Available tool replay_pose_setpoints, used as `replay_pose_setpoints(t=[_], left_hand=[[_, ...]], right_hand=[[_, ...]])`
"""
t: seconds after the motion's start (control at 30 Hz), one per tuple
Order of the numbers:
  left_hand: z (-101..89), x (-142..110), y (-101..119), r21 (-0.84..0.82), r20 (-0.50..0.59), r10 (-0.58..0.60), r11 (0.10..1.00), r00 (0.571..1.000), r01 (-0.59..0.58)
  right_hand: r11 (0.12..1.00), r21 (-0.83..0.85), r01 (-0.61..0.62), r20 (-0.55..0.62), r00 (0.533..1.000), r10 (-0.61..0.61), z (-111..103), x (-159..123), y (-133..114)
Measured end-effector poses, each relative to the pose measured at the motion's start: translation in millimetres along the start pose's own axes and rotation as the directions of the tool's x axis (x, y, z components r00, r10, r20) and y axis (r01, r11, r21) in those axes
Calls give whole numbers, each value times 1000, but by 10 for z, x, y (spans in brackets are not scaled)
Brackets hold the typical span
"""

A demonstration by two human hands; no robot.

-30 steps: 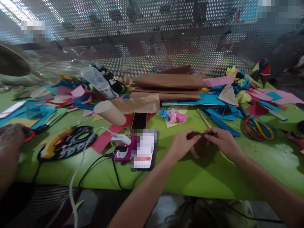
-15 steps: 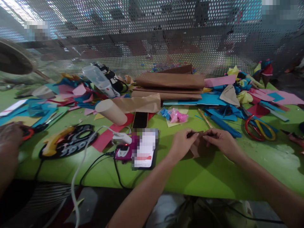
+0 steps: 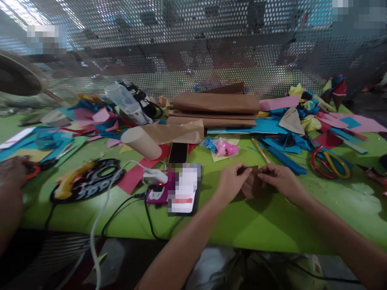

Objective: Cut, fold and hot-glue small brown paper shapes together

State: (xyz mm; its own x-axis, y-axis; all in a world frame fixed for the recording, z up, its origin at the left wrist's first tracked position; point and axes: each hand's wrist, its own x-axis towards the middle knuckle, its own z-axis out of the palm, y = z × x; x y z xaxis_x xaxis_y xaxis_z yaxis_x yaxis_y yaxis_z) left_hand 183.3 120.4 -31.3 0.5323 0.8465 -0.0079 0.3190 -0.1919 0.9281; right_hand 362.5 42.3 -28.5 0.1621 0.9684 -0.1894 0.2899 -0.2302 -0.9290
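A small piece of brown paper (image 3: 251, 186) is between my two hands, just above the green table (image 3: 260, 229). My left hand (image 3: 232, 181) pinches its left side between thumb and fingers. At its right edge, my right hand (image 3: 278, 179) is closed with thumb and forefinger together on the paper. Beyond my right hand lie a pencil (image 3: 260, 150) and a blue cutter (image 3: 286, 159). Small pink and blue pieces in clear plastic (image 3: 222, 146) rest past my left hand. The lower part of the paper is shaded.
Left of my arm, a lit phone (image 3: 185, 189) lies by a purple power strip (image 3: 160, 195) with cables. Scissors (image 3: 331, 163) lie to the right. Brown paper rolls (image 3: 216, 103) and coloured paper scraps line the back. At far left is another person's hand (image 3: 12, 173).
My right fingers have shifted slightly along the brown paper's right edge, and a little more of its top corner shows. My left hand keeps nearly the same place.
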Motion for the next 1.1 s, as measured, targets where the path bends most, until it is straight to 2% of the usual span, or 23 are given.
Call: replay_pose_setpoints(t=[0.1, 0.27, 0.63, 0.93, 1.1], left_hand=[[3, 3, -5, 0, 0, -6, 1000, 1000, 6], [0, 23, -46, 13, -42, 16, 1000, 999, -15], [7, 16, -45, 4, -40, 7, 1000, 999, -7], [14, 7, -18, -4, 12, -9, 1000, 1000, 9], [21, 4, -28, 1, -7, -9, 1000, 1000, 9]], right_hand=[[999, -36, 20, -9, 1000, -20, -5, 2, 5], [1000, 7, 28, -7, 1000, -28, -34, 22, 30], [999, 9, -35, -5, 999, 35, -14, 10, 28], [1000, 21, -5, 5, 1000, 5, -3, -5, -8], [997, 82, -13, 4, 1000, 13, 5, 2, 8]])
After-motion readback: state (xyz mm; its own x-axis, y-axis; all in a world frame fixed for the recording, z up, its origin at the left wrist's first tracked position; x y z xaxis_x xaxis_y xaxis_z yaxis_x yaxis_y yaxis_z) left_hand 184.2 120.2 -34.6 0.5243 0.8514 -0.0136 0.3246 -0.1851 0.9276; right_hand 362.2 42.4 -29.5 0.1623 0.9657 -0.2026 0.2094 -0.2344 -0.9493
